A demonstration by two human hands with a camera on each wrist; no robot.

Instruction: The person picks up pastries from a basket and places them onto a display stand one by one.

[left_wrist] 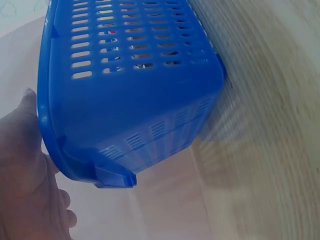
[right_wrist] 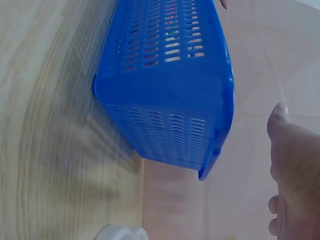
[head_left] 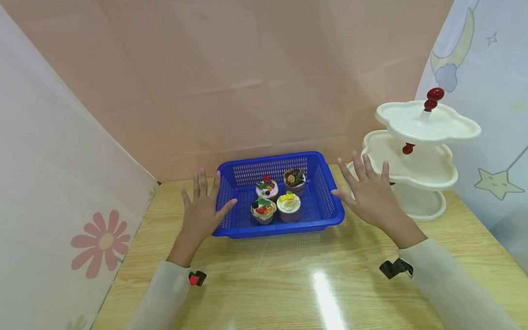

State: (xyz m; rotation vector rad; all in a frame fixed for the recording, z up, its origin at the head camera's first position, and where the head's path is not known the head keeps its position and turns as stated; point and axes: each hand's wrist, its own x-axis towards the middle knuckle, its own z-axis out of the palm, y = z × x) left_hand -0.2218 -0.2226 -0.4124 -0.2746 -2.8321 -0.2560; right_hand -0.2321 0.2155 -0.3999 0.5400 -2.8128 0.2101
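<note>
A blue plastic basket [head_left: 261, 230] with slotted walls stands on the table, and several toy cupcakes [head_left: 288, 206] are grouped inside it. My left hand [head_left: 200, 214] is spread at the basket's left end, fingers straight; whether it touches the rim I cannot tell. In the left wrist view the left hand [left_wrist: 25, 165] lies beside the basket rim [left_wrist: 45, 115]. My right hand [head_left: 373, 198] is spread to the right of the basket, holding nothing. The right wrist view shows a gap between the right hand [right_wrist: 297, 165] and the basket [right_wrist: 165, 90].
A white tiered stand [head_left: 421, 163] with red knobs stands at the back right, partly behind my right hand. The wooden table [head_left: 259, 291] meets a pinkish cloth [head_left: 249, 77] at the back. Printed cloths hang at the left [head_left: 49, 177] and right [head_left: 500, 144].
</note>
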